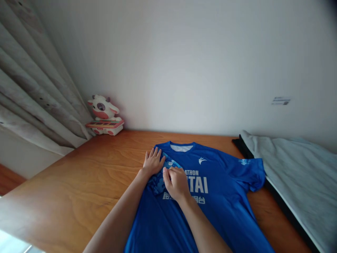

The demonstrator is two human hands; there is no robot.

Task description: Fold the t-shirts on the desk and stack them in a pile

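Note:
A blue short-sleeved T-shirt point(221, 182) with white lettering lies front up on the wooden surface, its collar toward the wall. Its left-side sleeve point(158, 184), patterned in lighter blue, is folded inward over the chest. My left hand point(153, 162) rests flat at that shoulder, fingers spread and pressing on the cloth. Over the chest print, my right hand point(176, 181) is closed with curled fingers at the folded sleeve's edge, covering part of the lettering. The opposite sleeve point(251, 172) stays stretched out to the right.
A toy cow with a keyboard point(105, 117) stands in the back left corner beside a pale curtain point(34, 77). Grey cloth with a black edge point(297, 172) lies at the right. The wooden surface point(92, 179) meets a white wall point(184, 70) carrying a small label point(281, 101).

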